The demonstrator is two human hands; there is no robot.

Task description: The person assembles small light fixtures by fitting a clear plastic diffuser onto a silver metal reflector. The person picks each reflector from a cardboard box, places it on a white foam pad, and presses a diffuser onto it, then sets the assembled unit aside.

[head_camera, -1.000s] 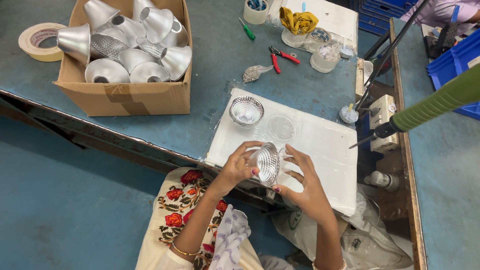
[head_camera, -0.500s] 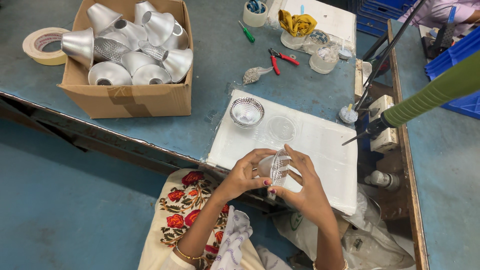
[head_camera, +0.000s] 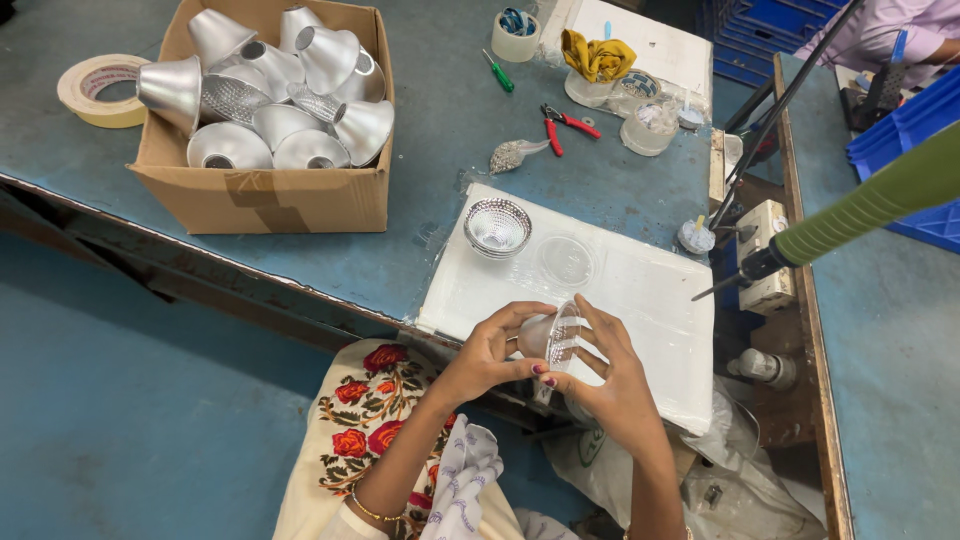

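My left hand (head_camera: pixel 490 350) and my right hand (head_camera: pixel 605 375) together hold a small silver cone-shaped reflector (head_camera: pixel 548 336) with a clear round cover on its mouth, turned on its side above the near edge of a white board (head_camera: pixel 640 290). My left fingers wrap the narrow end; my right fingers press the clear rim. On the board lie a short stack of silver faceted reflectors (head_camera: pixel 497 227) and a clear round lens (head_camera: pixel 565 262).
A cardboard box (head_camera: pixel 265 195) full of silver reflectors stands at the left, a tape roll (head_camera: pixel 98 90) beyond it. Red pliers (head_camera: pixel 565 125), a green screwdriver (head_camera: pixel 498 72), small containers and a yellow cloth (head_camera: pixel 597 55) lie at the back. A green-handled soldering iron (head_camera: pixel 860 210) juts in from the right.
The reflector has turned in my hands, from its faceted mouth facing up to lying on its side with the clear cover at its mouth. Both hands shifted slightly toward me.
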